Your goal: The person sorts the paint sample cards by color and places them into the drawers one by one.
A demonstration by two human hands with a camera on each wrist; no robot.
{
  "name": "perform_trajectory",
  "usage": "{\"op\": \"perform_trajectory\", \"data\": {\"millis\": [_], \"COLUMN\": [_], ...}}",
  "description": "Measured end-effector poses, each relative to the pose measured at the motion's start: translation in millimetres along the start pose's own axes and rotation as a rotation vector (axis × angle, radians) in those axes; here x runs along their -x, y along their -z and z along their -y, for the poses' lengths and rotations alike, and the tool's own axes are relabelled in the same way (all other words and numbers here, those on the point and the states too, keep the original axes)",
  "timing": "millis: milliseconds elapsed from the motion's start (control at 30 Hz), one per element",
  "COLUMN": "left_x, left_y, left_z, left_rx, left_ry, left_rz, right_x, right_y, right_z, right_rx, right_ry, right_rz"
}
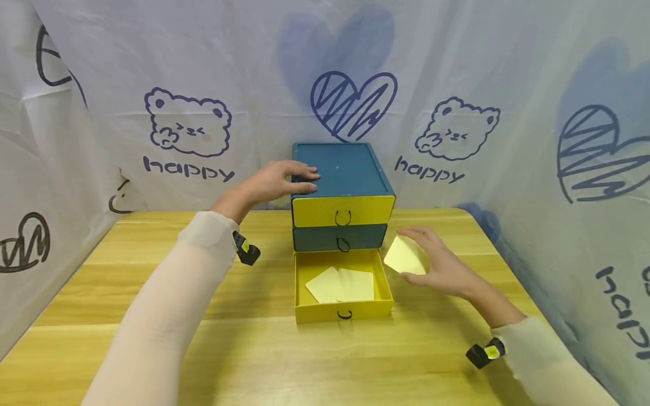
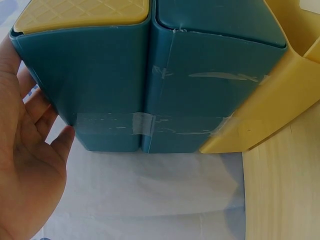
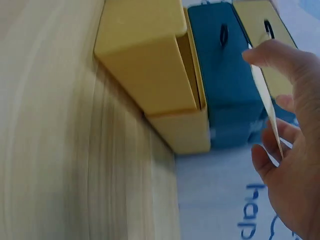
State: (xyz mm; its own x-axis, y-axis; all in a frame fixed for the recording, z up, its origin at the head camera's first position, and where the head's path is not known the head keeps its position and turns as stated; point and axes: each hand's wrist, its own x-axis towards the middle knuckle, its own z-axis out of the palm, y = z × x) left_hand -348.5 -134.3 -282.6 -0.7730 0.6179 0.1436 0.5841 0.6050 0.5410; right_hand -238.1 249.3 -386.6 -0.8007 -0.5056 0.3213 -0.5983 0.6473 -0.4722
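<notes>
A small blue drawer chest (image 1: 342, 169) stands at the back of the wooden table (image 1: 254, 349), with a yellow top drawer and a blue middle drawer, both closed. Its yellow bottom drawer (image 1: 343, 307) is pulled out, and two pale yellow cards (image 1: 341, 285) lie inside. My left hand (image 1: 276, 179) rests flat on the chest's top left edge; the left wrist view shows the left palm (image 2: 25, 175) against the chest side (image 2: 110, 80). My right hand (image 1: 437, 262) pinches another pale yellow card (image 1: 403, 256) just right of the open drawer. That card (image 3: 265, 97) appears edge-on in the right wrist view.
A white cloth printed with bears, hearts and "happy" (image 1: 188, 169) hangs behind and on both sides of the table. Bare wood lies in front of the open drawer and to its left. Small black wrist cameras (image 1: 247, 251) sit on both sleeves.
</notes>
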Motion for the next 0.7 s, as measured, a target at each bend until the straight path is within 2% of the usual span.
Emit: {"op": "perform_trajectory", "data": {"millis": [100,200,367,467,567,700], "left_x": [-0.2,-0.6,0.3,0.5,0.4,0.3], "left_y": [0.8,0.7,1.3,1.0,0.4,-0.2], "left_z": [-0.7,-1.4,-0.7,-0.2,0.3,1.0], "left_rx": [-0.008,-0.012,-0.017,-0.017,-0.013,-0.011], "left_ry": [0.004,0.008,0.014,0.021,0.023,0.018], "left_rz": [0.0,0.004,0.002,-0.003,-0.007,-0.009], "right_x": [-4.8,-10.6,-27.4,-38.2,-47.8,-57.0], "right_y": [-6.4,-14.2,-33.4,-47.4,-60.7,-75.4], "right_z": [9.2,19.3,35.9,44.3,51.9,60.6], "right_rx": [-0.032,-0.046,0.001,0.019,0.013,0.05], "right_ry": [0.052,0.061,0.079,0.105,0.11,0.071], "right_rz": [0.06,0.142,0.307,0.378,0.401,0.366]}}
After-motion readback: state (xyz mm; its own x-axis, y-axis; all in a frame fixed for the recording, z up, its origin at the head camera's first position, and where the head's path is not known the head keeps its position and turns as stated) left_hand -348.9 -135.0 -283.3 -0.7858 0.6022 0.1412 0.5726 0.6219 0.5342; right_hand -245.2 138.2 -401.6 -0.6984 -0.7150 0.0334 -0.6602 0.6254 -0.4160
